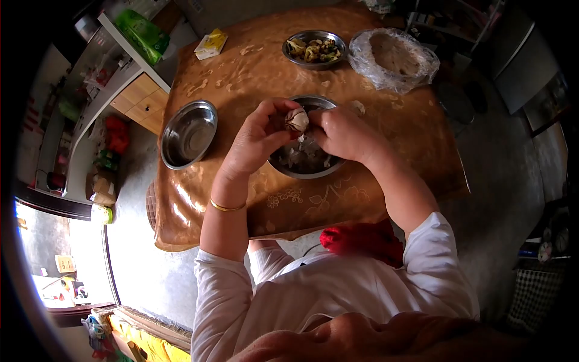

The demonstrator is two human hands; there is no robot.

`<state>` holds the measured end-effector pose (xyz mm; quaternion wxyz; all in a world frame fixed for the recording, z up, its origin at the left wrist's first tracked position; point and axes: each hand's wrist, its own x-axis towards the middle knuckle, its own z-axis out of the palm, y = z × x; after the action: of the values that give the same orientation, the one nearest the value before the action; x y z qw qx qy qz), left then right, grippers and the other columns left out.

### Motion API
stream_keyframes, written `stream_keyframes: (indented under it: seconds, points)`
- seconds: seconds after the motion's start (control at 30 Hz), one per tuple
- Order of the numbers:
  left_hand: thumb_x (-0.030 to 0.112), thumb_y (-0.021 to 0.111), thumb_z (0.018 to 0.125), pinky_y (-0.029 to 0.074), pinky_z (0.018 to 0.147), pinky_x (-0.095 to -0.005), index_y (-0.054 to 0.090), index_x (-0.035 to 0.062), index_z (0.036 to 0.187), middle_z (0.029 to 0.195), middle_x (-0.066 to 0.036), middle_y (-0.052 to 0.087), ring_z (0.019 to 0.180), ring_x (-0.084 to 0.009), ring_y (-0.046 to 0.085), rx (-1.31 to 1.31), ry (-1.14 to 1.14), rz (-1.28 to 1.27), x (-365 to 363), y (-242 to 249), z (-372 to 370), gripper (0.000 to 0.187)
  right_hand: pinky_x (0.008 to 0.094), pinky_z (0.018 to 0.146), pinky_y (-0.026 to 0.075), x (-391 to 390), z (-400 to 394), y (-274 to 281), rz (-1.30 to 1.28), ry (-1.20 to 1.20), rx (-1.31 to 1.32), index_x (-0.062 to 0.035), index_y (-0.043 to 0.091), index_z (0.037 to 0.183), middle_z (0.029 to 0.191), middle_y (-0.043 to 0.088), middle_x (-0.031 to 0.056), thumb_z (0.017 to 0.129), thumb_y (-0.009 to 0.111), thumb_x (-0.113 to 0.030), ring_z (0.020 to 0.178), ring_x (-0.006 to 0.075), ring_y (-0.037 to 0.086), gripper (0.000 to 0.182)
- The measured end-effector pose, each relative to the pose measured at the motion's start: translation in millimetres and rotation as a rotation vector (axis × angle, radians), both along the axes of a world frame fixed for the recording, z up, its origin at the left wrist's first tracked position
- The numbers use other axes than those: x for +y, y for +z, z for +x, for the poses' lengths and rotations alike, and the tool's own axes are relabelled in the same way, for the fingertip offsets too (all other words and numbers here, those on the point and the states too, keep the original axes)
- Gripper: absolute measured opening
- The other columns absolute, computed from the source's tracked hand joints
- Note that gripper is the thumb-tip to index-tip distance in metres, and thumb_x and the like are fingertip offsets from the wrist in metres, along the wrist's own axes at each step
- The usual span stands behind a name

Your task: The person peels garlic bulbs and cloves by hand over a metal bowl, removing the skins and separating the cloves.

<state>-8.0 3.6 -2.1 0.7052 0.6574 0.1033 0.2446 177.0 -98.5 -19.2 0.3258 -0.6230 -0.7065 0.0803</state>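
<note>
Three metal bowls are standing on the brown-covered desk [259, 78], and I am placing everything by the middle bowl [306, 176], the one under my hands. To its left, near the desk's edge, one side bowl [174, 137] is sitting. Farther from me, beyond the middle bowl and to its left, one small yellow-and-white box [211, 45] is lying.

My left hand [258, 134] is wearing one gold bangle [228, 209] at the wrist and is coming in over the left part of the middle bowl. Its grip is closing only as far as one whitish garlic bulb [297, 120] allows, thumb below and fingers above, so the bulb is hanging over the middle bowl. Inside that bowl, pale flakes [298, 159] are lying, too many and too small for me to be counting. Straight beyond it, one food bowl [314, 64] is holding cut pieces, dark and yellowish.

My right hand [347, 130] is hovering over the middle bowl's right part, fingers curling in just beside the bulb; whether that grip is pinching anything, I cannot tell. Beyond the middle bowl and to its right, one clear plastic bag [426, 61] is spreading around something round and brownish.
</note>
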Motion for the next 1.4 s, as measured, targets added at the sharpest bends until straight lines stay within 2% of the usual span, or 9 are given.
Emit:
stream_keyframes:
  seconds: [0.07, 0.17, 0.37, 0.47, 0.57, 0.67, 0.87, 1.17, 1.4]
  points:
    - [-0.011, 0.054, 0.082, 0.051, 0.090, -0.0297, 0.047, 0.0003, 0.132, 0.117, -0.007, 0.058, 0.106, -0.0169, 0.059, -0.003, 0.030, 0.046, 1, -4, 2, 0.052, 0.0457, 0.068, 0.051, -1, -2, -2, -0.119, -0.003, -0.011, -0.0021, 0.066, 0.092, 0.082, 0.066, 0.0218, 0.079, 0.062, -0.007, 0.079, 0.0401, 0.064, 0.015]
    - [-0.011, 0.054, 0.083, 0.051, 0.090, -0.0301, 0.049, -0.0010, 0.131, 0.116, -0.009, 0.059, 0.105, -0.0168, 0.059, 0.076, 0.101, 0.102, 2, -1, 2, 0.049, 0.0464, 0.067, 0.050, -5, -2, 9, -0.132, 0.027, -0.022, -0.0012, 0.063, 0.093, 0.084, 0.066, 0.0210, 0.077, 0.063, -0.007, 0.079, 0.0405, 0.064, 0.017]
    - [-0.010, 0.054, 0.085, 0.052, 0.087, -0.0287, 0.055, -0.0016, 0.125, 0.114, -0.009, 0.062, 0.103, -0.0156, 0.060, 0.119, 0.097, 0.053, 3, -3, 5, 0.041, 0.0483, 0.068, 0.049, -9, -2, 10, -0.045, 0.004, 0.080, 0.0016, 0.052, 0.099, 0.085, 0.064, 0.0233, 0.076, 0.063, -0.008, 0.080, 0.0430, 0.062, 0.027]
    - [-0.010, 0.057, 0.084, 0.053, 0.086, -0.0280, 0.056, -0.0005, 0.124, 0.113, -0.008, 0.063, 0.103, -0.0152, 0.060, 0.139, 0.116, 0.093, 4, -5, 6, 0.041, 0.0479, 0.072, 0.048, -7, -2, 6, 0.008, 0.013, 0.116, 0.0028, 0.050, 0.101, 0.088, 0.063, 0.0259, 0.079, 0.060, -0.008, 0.085, 0.0437, 0.061, 0.026]
    - [-0.010, 0.061, 0.083, 0.053, 0.087, -0.0279, 0.057, 0.0003, 0.124, 0.113, -0.007, 0.064, 0.102, -0.0147, 0.061, 0.175, 0.126, 0.153, 2, -6, 8, 0.043, 0.0500, 0.073, 0.050, -6, -6, 11, 0.057, 0.036, 0.152, 0.0036, 0.050, 0.096, 0.086, 0.064, 0.0255, 0.081, 0.058, -0.010, 0.083, 0.0438, 0.063, 0.022]
    - [-0.010, 0.063, 0.083, 0.052, 0.087, -0.0273, 0.057, 0.0003, 0.123, 0.113, -0.007, 0.064, 0.102, -0.0139, 0.061, 0.140, 0.129, 0.229, 1, -10, 10, 0.042, 0.0481, 0.072, 0.050, -2, -4, 5, 0.070, 0.054, 0.185, 0.0035, 0.050, 0.096, 0.087, 0.064, 0.0245, 0.084, 0.057, -0.008, 0.084, 0.0422, 0.063, 0.018]
    - [-0.010, 0.065, 0.082, 0.051, 0.090, -0.0276, 0.056, 0.0001, 0.124, 0.114, -0.007, 0.064, 0.103, -0.0137, 0.061, 0.211, 0.140, 0.183, -2, -2, 9, 0.044, 0.0450, 0.070, 0.050, 2, 0, 0, 0.043, 0.099, 0.319, 0.0016, 0.052, 0.097, 0.090, 0.064, 0.0231, 0.086, 0.057, -0.006, 0.083, 0.0396, 0.063, 0.014]
    - [-0.008, 0.069, 0.081, 0.050, 0.090, -0.0270, 0.057, 0.0007, 0.118, 0.108, -0.006, 0.063, 0.101, -0.0126, 0.060, 0.195, 0.240, 0.346, -2, -19, 13, 0.040, 0.0493, 0.066, 0.050, 2, -8, -4, 0.090, 0.016, 0.157, 0.0051, 0.049, 0.095, 0.080, 0.064, 0.0274, 0.086, 0.051, 0.000, 0.077, 0.0433, 0.064, 0.011]
    - [-0.008, 0.071, 0.080, 0.051, 0.088, -0.0270, 0.057, 0.0006, 0.117, 0.107, -0.006, 0.064, 0.098, -0.0123, 0.061, 0.230, 0.286, 0.422, -10, -12, 14, 0.041, 0.0484, 0.064, 0.052, 3, -10, -8, 0.132, 0.009, 0.148, 0.0049, 0.049, 0.097, 0.077, 0.064, 0.0292, 0.084, 0.052, 0.002, 0.076, 0.0439, 0.065, 0.013]
